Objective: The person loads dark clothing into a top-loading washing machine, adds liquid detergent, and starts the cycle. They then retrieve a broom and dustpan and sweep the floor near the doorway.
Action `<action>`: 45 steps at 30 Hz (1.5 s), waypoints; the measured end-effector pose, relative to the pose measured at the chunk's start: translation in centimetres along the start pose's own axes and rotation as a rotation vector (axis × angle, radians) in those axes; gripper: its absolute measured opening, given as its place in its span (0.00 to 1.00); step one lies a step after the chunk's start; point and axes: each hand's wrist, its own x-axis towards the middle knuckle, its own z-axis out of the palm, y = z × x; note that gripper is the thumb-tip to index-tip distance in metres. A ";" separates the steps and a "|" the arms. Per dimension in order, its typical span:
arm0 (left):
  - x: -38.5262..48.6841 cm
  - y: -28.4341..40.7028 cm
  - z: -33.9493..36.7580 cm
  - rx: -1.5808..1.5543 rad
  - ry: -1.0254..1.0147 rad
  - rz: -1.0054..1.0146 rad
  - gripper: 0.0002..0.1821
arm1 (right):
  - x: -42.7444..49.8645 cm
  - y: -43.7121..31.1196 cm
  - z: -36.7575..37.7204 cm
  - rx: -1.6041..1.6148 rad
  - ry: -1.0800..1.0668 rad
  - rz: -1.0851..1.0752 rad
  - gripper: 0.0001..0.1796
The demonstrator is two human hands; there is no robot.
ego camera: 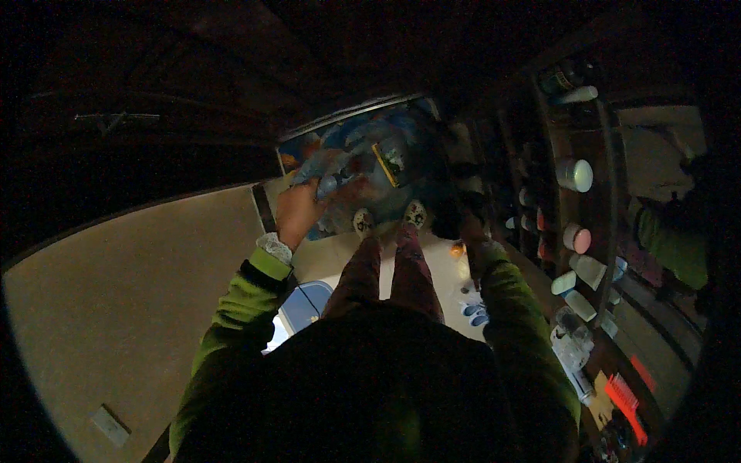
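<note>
My left hand (299,211) is at the left edge of a blue patterned surface (347,214), its fingers curled around or against a crumpled pale plastic or cloth piece (324,179); its exact grip is hard to make out. My right hand (476,223) reaches into deep shadow at the right of that surface, and its fingers and anything in them are hidden in the dark. Between the hands, farther up, lies a flat dark item with a yellow edge (385,165), resting on the patterned surface.
A shelf at the right bears a white-lidded jar (582,175), a pink-lidded jar (580,239), several tubes (580,305) and an orange hairbrush (626,408). Blue footwear (476,314) lies on the floor. A wall (133,301) stands at the left, a blue-lidded container (307,304) nearby.
</note>
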 end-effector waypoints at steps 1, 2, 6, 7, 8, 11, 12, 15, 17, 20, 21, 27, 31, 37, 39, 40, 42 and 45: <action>0.0 -0.2 0.3 0.011 0.028 0.012 0.23 | 0.6 0.0 1.2 0.078 -0.041 0.034 0.27; 0.0 -0.5 0.5 0.020 0.046 0.016 0.24 | 0.6 -0.3 2.6 0.206 -0.103 0.062 0.26; -0.2 -0.8 1.0 0.058 0.143 0.061 0.22 | -4.0 -0.9 4.8 0.725 -0.330 0.238 0.25; -0.5 -0.9 0.9 0.024 0.106 0.031 0.22 | -5.8 -0.7 4.1 0.775 -0.346 0.230 0.25; -0.8 -1.1 0.8 -0.014 0.097 0.013 0.22 | -8.0 -0.3 3.2 0.721 -0.297 0.142 0.24; -1.6 -1.8 0.5 -0.051 0.041 -0.056 0.20 | -11.9 0.8 0.2 0.296 0.072 -0.281 0.24; -1.9 -2.2 0.4 -0.050 0.024 -0.084 0.20 | -12.3 1.2 -0.7 0.200 0.087 -0.314 0.24; -2.2 -3.2 0.2 -0.014 0.065 -0.022 0.21 | -10.1 2.4 -2.8 0.101 0.055 -0.110 0.24; -2.5 -3.5 0.1 -0.067 0.098 -0.010 0.21 | -6.4 2.9 -3.3 0.065 0.053 -0.033 0.24; -3.1 -3.5 0.1 -0.077 0.014 -0.117 0.22 | -0.7 2.6 -2.8 0.088 -0.017 0.062 0.24; -3.2 -3.6 0.1 -0.093 0.025 -0.113 0.23 | 0.4 2.3 -1.9 0.109 -0.046 0.082 0.24; -3.5 -4.2 0.3 -0.016 0.085 -0.066 0.22 | -3.9 0.1 3.8 0.225 -0.203 0.060 0.24; -3.9 -4.1 0.7 -0.066 0.119 -0.040 0.23 | -7.1 1.7 0.1 0.201 -0.209 0.004 0.25; -3.9 -4.4 1.4 -0.076 0.116 -0.079 0.22 | -4.7 6.9 -7.7 0.040 -0.151 0.063 0.25; -3.5 -4.7 1.9 -0.109 0.106 -0.045 0.22 | -2.2 8.7 -9.5 0.008 -0.131 0.115 0.25; -3.3 -4.8 2.0 -0.128 0.090 -0.040 0.22 | -0.7 9.6 -10.1 -0.004 -0.123 0.136 0.25; -3.4 -5.0 2.2 -0.137 0.092 -0.066 0.21 | 1.2 11.3 -10.9 -0.015 -0.115 0.159 0.25; -3.6 -5.0 1.9 -0.191 0.088 -0.076 0.19 | 2.3 13.4 -11.2 -0.014 -0.101 0.175 0.25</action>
